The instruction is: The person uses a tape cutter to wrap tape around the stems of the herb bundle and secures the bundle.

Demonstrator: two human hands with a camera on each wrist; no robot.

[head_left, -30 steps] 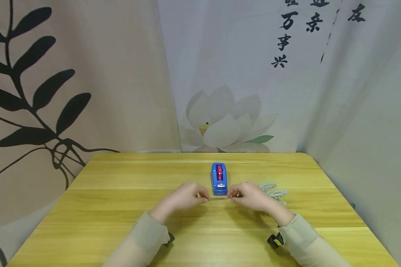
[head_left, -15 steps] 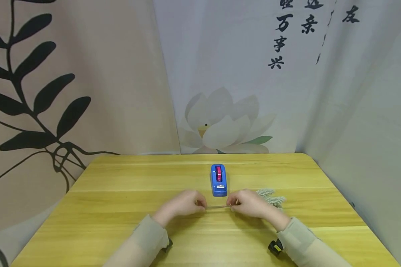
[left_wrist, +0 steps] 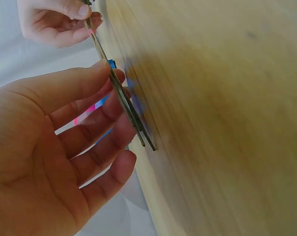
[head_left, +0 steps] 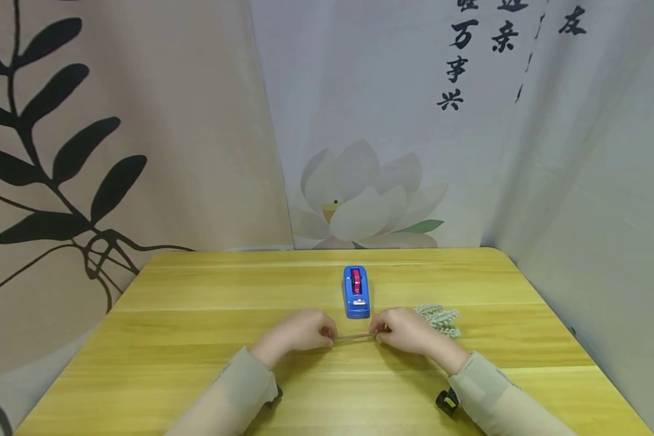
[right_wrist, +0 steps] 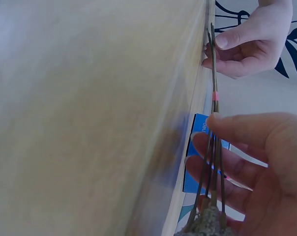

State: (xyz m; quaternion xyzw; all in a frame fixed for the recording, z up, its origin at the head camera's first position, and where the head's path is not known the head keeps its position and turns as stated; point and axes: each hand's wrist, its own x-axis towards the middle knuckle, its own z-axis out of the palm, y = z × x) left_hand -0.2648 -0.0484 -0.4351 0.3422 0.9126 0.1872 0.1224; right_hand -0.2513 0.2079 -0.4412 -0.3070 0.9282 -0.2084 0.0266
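Note:
A small bunch of thin dried stems (head_left: 354,336) stretches between the two hands, above the table. My left hand (head_left: 307,330) pinches the cut ends between thumb and fingers; the left wrist view shows the loose stem tips (left_wrist: 147,140) sticking out past them. My right hand (head_left: 406,330) pinches the bunch nearer its pale grey-green, ear-like heads (head_left: 438,319), which stick out to the right. Around the stems between the hands runs a narrow pink band (right_wrist: 215,96). Just beyond the hands stands a blue tape dispenser (head_left: 356,292) with a pink roll (head_left: 356,281).
The wooden table (head_left: 207,284) extends to both sides of the arms. Behind it hangs a printed curtain (head_left: 207,151) with leaves, a lotus and characters. A black wrist camera (head_left: 447,401) sits below the right sleeve.
Both hands have shifted slightly toward the person with the stems, farther from the dispenser. They moved little over the last half second. The grip of each hand looks the same.

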